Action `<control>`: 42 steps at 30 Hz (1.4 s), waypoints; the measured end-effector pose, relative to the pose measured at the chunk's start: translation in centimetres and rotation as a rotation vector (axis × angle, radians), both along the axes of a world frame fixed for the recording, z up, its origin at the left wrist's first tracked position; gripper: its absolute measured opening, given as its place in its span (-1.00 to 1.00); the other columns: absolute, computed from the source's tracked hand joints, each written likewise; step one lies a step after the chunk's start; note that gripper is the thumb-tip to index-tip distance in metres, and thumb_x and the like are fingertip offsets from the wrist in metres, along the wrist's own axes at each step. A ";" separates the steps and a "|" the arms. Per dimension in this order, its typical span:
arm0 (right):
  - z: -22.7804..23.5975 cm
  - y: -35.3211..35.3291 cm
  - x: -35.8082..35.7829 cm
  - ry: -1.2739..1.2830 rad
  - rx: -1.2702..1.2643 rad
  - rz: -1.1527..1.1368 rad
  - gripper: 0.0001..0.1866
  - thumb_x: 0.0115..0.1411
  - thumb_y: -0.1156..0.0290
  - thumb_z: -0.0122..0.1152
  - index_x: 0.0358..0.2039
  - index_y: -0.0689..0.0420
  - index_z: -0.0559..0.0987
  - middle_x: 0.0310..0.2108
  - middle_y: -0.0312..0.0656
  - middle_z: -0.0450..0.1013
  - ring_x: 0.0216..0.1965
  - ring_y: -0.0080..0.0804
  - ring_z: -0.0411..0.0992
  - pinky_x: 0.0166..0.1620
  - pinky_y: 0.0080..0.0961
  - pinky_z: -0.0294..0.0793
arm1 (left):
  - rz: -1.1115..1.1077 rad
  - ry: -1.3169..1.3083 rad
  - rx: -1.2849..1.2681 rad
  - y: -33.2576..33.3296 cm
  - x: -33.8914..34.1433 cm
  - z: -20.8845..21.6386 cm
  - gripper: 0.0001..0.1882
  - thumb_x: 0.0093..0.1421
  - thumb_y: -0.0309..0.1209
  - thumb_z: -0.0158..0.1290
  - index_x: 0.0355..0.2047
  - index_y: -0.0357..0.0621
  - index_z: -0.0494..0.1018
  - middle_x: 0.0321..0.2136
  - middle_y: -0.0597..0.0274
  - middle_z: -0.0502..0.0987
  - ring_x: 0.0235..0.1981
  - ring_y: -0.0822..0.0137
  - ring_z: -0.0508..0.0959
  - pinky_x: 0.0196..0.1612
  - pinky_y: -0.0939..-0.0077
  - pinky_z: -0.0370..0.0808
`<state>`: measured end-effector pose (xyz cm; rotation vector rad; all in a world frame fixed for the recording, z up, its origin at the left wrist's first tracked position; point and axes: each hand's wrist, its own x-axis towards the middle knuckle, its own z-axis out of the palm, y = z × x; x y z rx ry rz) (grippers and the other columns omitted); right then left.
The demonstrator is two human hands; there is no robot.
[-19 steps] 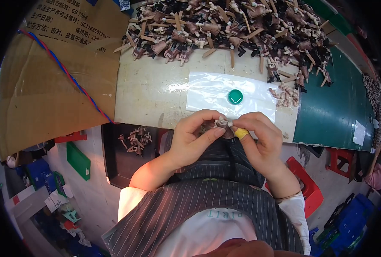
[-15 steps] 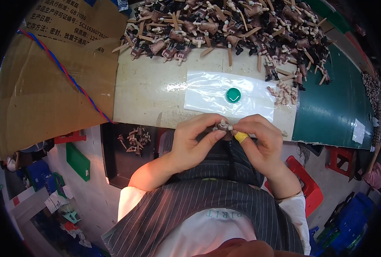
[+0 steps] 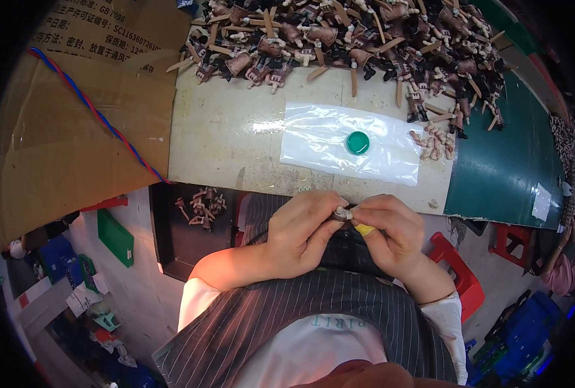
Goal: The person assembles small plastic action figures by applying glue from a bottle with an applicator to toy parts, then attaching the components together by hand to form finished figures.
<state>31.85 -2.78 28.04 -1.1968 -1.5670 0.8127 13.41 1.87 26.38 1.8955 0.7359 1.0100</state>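
Just off the table's near edge, both my hands meet at a small figurine with pale and brown parts. My left hand pinches its body between thumb and fingers, hiding much of it. My right hand, with yellow tape round a finger, has its fingertips closed at the figurine's other side; whether they grip a small part of it is hard to see. Beyond them a round green cap rests on a clear plastic sheet. Small pale pieces lie at the sheet's right end.
A big heap of brown figurines with flat tan pieces covers the table's far side. Cardboard with a red and blue twisted cord stands left. A dark tray below holds more figurines. A red stool is at right.
Both hands have come down a little, toward my body, with the figurine between them. The figurine is more covered by my fingers now. The view has shifted slightly.
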 end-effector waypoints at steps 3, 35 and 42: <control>-0.3 0.0 -0.2 -0.023 0.022 -0.001 -0.81 0.02 0.66 0.25 -0.29 0.25 0.61 -0.35 -0.07 0.51 -0.39 -0.24 0.53 -0.33 -0.49 0.52 | -0.008 -0.002 0.037 0.1 -0.2 -0.1 -0.73 0.09 -0.60 0.11 -0.17 -0.40 0.44 -0.31 -0.08 0.53 -0.31 -0.01 0.56 -0.25 0.31 0.50; -4.3 -1.1 -0.7 1.040 -0.787 0.346 -0.56 0.21 0.46 0.22 0.07 0.25 0.36 -0.06 -0.18 0.44 -0.05 -0.50 0.42 0.05 -0.53 0.42 | -0.058 0.025 0.423 -0.7 -1.1 -1.2 -0.68 -0.08 -0.70 0.16 -0.25 -0.35 0.45 -0.28 -0.04 0.55 -0.33 0.06 0.58 -0.28 0.29 0.52; -4.3 -1.2 -1.7 0.999 -0.852 0.282 -0.60 0.23 0.47 0.18 0.05 0.23 0.34 -0.11 -0.17 0.45 -0.08 -0.50 0.43 0.00 -0.56 0.43 | -0.005 0.057 0.370 -1.1 -1.6 -1.5 -0.71 -0.09 -0.63 0.22 -0.29 -0.34 0.49 -0.33 0.03 0.55 -0.34 0.11 0.59 -0.30 0.32 0.51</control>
